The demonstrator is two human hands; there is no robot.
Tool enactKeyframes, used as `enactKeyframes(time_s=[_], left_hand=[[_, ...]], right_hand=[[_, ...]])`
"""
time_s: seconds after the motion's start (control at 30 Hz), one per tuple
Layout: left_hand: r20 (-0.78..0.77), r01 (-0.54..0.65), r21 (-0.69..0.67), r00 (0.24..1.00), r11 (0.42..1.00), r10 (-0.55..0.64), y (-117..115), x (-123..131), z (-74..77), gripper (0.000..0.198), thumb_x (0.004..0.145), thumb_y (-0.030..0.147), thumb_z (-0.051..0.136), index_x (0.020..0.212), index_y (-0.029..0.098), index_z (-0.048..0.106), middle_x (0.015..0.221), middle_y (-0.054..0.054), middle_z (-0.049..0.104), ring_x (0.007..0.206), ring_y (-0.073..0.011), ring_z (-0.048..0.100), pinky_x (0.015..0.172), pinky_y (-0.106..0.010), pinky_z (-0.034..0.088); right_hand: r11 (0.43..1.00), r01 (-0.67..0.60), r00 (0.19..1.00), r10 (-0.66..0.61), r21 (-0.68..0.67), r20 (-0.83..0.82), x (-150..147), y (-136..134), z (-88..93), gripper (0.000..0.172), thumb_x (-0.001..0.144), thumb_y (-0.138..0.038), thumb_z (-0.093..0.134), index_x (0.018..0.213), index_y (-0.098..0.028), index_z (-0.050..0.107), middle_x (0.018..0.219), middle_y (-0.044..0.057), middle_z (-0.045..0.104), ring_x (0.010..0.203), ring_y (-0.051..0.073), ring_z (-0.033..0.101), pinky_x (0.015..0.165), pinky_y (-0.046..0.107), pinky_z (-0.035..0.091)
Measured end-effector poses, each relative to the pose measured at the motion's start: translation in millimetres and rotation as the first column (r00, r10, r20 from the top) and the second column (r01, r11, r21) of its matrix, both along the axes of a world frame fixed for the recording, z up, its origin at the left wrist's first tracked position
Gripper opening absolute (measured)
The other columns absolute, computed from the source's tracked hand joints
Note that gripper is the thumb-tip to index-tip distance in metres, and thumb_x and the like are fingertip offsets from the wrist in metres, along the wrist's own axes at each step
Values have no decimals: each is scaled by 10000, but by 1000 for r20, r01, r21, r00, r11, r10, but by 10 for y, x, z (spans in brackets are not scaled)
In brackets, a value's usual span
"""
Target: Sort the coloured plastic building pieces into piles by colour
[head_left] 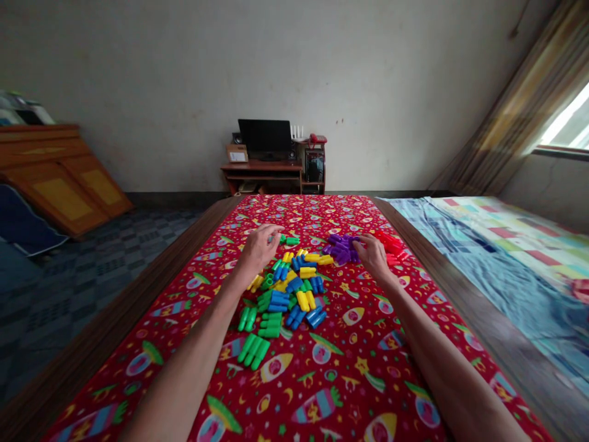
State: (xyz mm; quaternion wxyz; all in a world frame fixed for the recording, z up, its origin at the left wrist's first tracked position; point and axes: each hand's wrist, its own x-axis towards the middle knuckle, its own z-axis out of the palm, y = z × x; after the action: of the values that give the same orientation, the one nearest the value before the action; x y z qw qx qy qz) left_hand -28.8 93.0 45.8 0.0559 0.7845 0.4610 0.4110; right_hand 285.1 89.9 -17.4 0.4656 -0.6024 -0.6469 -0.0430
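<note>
In the middle of the frame, the left hand [260, 247] is resting beside a green block [291, 240], fingers curling together. The right hand [373, 256] is touching the purple blocks [341, 248], fingers bent; I cannot tell if either is gripping.

I had both arms stretched over the red rocket-print cloth [350, 368]. My left hand [258, 245] lay with curled fingers at a small green block [291, 240]; whether I gripped it could not be made out. My right hand [372, 255] rested against a heap of purple blocks [343, 248], its fingers hidden, with red blocks [391, 244] just beyond. Between my forearms lay a mixed pile [285, 294] of green, blue and yellow blocks. A desk [267, 169] with a dark monitor [264, 136] stood at the far wall.
</note>
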Motion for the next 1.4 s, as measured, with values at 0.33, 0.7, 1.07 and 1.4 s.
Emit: enactKeyframes(time_s=[0.33, 0.7, 1.07, 1.4], left_hand=[[-78, -243, -288, 970, 926, 230, 458, -522, -690, 514, 942, 366, 282, 1316, 109, 522, 1413, -165, 538, 1371, -255, 435, 1166, -466, 298], [-235, 154, -477, 926, 865, -295, 1022, -13, -477, 492, 966, 431, 285, 1212, 213, 650, 1316, -32, 645, 1288, -201, 524, 1115, -348, 364], [-295, 568, -439, 641, 696, -709, -82, 15, -327, 451, 983, 469, 375, 1185, 195, 671, 1263, -102, 672, 1179, -218, 608, 1045, -338, 447], [-217, -152, -329, 973, 932, 82, -234, -777, -746, 738, 933, 622, 203, 1359, 103, 508, 1417, -155, 543, 1357, -281, 450, 1168, -468, 301]], right_hand=[[996, 38, 998, -35, 78, -46, -24, 10, 69, 279, 865, -274, 513, 1008, -152, 720, 1037, 157, 732, 1025, 269, 663, 923, 422, 502], [867, -497, 865, 493, 29, 100, -794, -451, 86, 290, 914, -158, 469, 1043, -192, 727, 918, 89, 746, 814, 191, 679, 735, 283, 517], [826, -557, 779, 556, -86, 292, -795, -493, -39, 281, 988, -261, 397, 1127, -162, 620, 997, 146, 675, 961, 233, 644, 839, 376, 524], [862, -499, 818, 504, -95, 278, -815, -592, 117, 308, 959, -212, 416, 1202, -183, 603, 1074, 140, 671, 1010, 230, 620, 863, 360, 491]])
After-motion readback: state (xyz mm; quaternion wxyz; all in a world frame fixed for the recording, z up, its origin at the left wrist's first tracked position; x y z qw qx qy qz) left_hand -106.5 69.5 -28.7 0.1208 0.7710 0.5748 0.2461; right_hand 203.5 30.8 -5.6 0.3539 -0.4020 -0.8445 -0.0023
